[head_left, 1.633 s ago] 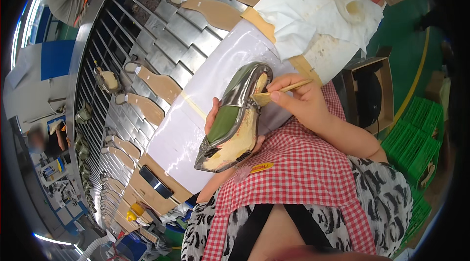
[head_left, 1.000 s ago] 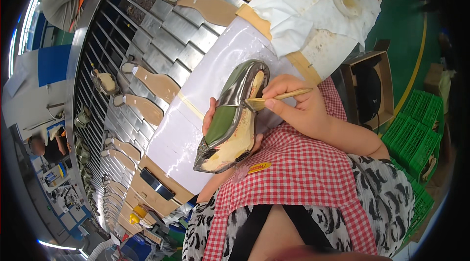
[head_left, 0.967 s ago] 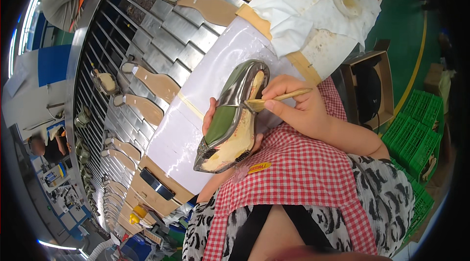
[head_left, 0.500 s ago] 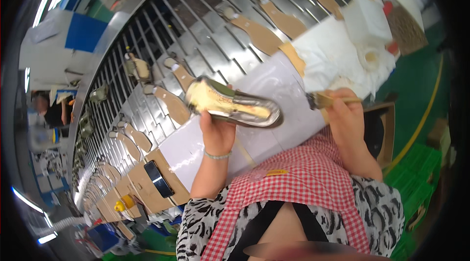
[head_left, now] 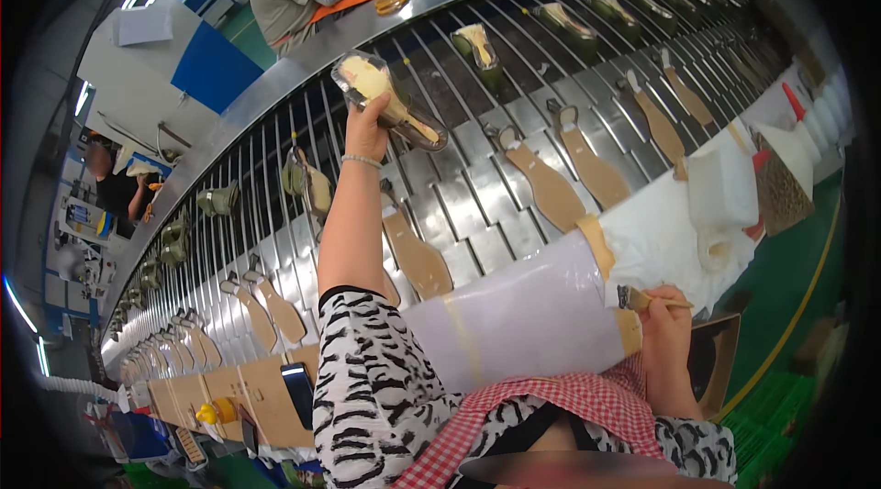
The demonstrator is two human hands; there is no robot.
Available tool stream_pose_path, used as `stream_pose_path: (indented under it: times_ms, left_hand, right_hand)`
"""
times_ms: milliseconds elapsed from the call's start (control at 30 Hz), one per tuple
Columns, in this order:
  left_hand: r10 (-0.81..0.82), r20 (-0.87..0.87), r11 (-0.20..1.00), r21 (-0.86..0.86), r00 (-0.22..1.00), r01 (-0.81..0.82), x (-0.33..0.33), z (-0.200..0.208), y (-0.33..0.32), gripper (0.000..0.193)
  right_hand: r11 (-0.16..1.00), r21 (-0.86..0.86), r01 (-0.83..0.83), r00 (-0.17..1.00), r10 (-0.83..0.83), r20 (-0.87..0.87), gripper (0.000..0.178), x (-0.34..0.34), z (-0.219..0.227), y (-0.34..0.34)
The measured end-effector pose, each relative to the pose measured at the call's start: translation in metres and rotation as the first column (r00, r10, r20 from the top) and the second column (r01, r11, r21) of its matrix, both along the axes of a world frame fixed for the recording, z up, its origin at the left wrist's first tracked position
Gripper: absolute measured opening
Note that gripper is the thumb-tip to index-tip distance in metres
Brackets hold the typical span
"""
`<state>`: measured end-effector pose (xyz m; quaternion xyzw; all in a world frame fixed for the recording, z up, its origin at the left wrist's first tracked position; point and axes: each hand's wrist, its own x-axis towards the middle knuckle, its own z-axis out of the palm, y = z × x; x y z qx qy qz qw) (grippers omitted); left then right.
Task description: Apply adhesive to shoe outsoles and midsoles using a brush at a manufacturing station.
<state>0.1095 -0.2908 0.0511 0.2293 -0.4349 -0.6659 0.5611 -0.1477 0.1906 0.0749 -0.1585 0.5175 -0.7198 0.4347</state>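
Okay so the left hand has its grip around a shoe, sole up, way out over the metal conveyor, while the right hand pinches a brush.

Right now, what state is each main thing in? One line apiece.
Shoe: underside showing
Left hand: closed on the shoe
Brush: held, apart from the shoe
Right hand: closed on the brush
Phone: lying flat
Brown insoles: lying on metal slats
White sheet: crumpled
Cardboard box: open
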Motion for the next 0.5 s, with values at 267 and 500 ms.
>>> stream_pose_path:
  times_ms: [267, 500]
  left_hand:
    - [0.286, 0.515, 0.947, -0.022, 0.808, -0.321, 0.011, -0.048, -0.071, 0.061]
    - [0.560, 0.611, 0.716, -0.697, -0.559, -0.045, 0.113, 0.017, 0.038, 0.083]
  right_hand:
    - [0.999, 0.028, 0.016, 0.999, -0.014, -0.044, 0.011, 0.004, -0.006, -0.017]
    - [1.000, -0.010, 0.013, 1.000, -0.013, -0.013, 0.012, 0.011, 0.012, -0.024]
